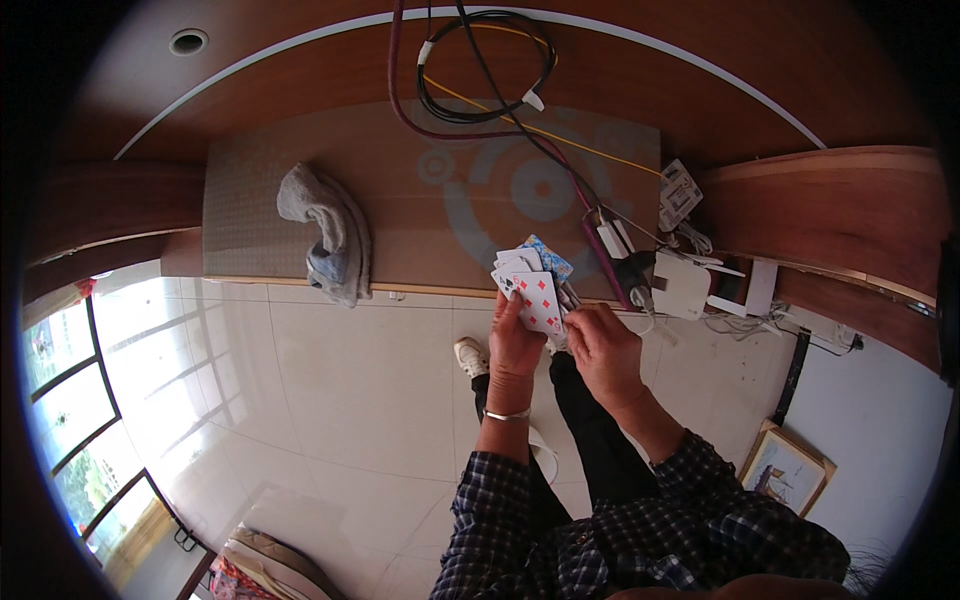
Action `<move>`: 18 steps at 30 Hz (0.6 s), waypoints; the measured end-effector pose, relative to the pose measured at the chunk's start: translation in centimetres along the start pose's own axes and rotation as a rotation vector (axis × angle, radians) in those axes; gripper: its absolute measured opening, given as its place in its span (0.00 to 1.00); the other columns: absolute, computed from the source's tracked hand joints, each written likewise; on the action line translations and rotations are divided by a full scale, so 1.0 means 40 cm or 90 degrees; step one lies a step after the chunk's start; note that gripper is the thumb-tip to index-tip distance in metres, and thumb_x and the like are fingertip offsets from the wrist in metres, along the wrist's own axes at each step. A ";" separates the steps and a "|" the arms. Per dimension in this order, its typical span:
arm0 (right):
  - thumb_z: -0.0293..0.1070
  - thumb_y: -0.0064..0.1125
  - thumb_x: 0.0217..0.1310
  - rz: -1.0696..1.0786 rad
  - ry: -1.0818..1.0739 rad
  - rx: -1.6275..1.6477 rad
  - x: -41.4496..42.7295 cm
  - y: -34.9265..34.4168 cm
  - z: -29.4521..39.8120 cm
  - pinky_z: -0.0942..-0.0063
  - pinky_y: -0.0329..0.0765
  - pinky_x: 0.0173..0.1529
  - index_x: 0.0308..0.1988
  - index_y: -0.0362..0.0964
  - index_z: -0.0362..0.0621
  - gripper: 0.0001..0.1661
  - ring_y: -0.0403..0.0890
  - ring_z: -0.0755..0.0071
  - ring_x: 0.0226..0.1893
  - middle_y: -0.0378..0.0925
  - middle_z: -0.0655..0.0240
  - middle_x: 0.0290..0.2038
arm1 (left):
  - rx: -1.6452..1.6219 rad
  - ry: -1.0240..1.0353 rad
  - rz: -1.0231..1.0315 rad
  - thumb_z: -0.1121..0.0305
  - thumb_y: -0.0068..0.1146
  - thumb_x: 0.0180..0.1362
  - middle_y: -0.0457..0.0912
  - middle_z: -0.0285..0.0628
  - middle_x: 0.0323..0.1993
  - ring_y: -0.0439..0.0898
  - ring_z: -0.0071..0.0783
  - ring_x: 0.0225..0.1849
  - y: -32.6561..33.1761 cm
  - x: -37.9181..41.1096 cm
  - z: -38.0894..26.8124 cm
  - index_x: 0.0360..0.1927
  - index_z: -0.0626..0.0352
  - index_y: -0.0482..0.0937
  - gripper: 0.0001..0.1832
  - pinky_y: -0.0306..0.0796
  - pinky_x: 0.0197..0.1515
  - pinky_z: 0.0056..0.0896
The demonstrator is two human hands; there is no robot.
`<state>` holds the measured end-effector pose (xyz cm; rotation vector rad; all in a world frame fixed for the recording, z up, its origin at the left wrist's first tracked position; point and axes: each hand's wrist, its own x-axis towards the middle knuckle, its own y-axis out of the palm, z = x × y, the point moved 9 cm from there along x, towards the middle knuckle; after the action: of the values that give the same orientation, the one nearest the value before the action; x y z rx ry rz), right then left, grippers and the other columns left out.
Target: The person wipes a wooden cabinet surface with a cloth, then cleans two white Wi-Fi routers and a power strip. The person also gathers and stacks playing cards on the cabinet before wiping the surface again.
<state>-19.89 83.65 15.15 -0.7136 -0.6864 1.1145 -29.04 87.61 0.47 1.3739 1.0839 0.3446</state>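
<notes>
A loose pile of playing cards [528, 297] is held up in front of me, near the cabinet's front edge. My left hand [517, 341] grips it from below, the thumb on the card faces. A six of diamonds lies uppermost, overlapping a black four. Behind them, one card with a blue patterned back [552, 256] sticks out at an angle. My right hand [602, 347] pinches the lower right edge of the pile with bent fingers. The fingertips of both hands are partly hidden.
Beyond the cards is a brown patterned cabinet top [405, 202] bearing a grey cloth [341, 232]. Cables [487, 67] hang over it. To the right are a power strip [607, 255] and a white router-like box [681, 285]. A framed picture [786, 469] leans at the wall.
</notes>
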 end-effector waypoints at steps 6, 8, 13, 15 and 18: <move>0.24 0.65 0.49 -0.083 0.056 0.054 0.087 -0.069 -0.010 0.70 0.76 0.29 0.38 0.74 0.46 0.14 0.78 0.64 0.26 0.76 0.67 0.32 | 0.023 -0.024 -0.008 0.66 0.49 0.64 0.76 0.38 0.54 0.75 0.38 0.55 0.002 -0.007 0.002 0.61 0.51 0.67 0.21 0.70 0.58 0.45; 0.22 0.64 0.49 -0.076 0.081 0.107 0.115 -0.052 -0.040 0.69 0.75 0.29 0.39 0.72 0.42 0.14 0.77 0.63 0.25 0.75 0.65 0.32 | 0.036 -0.038 0.013 0.66 0.49 0.64 0.75 0.38 0.55 0.74 0.38 0.56 -0.004 -0.008 0.012 0.62 0.52 0.66 0.22 0.69 0.59 0.45; 0.21 0.63 0.51 -0.026 0.068 0.117 0.089 -0.013 -0.061 0.75 0.74 0.29 0.36 0.71 0.42 0.11 0.77 0.72 0.25 0.75 0.67 0.30 | 0.030 -0.015 0.007 0.64 0.50 0.64 0.72 0.40 0.58 0.72 0.40 0.58 0.003 -0.013 0.000 0.64 0.51 0.63 0.25 0.68 0.60 0.48; 0.21 0.63 0.49 -0.043 0.071 0.083 0.055 -0.016 -0.048 0.73 0.74 0.30 0.34 0.70 0.42 0.10 0.77 0.69 0.26 0.75 0.67 0.29 | 0.003 -0.008 -0.007 0.63 0.51 0.63 0.72 0.40 0.58 0.72 0.40 0.59 -0.011 -0.012 -0.004 0.64 0.51 0.62 0.26 0.67 0.61 0.48; 0.20 0.64 0.43 -0.047 0.057 0.003 0.010 -0.010 -0.019 0.68 0.75 0.36 0.30 0.69 0.44 0.13 0.77 0.60 0.33 0.74 0.67 0.30 | -0.048 0.001 0.028 0.65 0.49 0.64 0.71 0.41 0.59 0.72 0.41 0.58 -0.001 -0.002 -0.007 0.65 0.51 0.62 0.25 0.68 0.59 0.50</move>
<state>-18.95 83.80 15.08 -0.7241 -0.6291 1.0103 -29.29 87.71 0.52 1.3316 1.0325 0.4147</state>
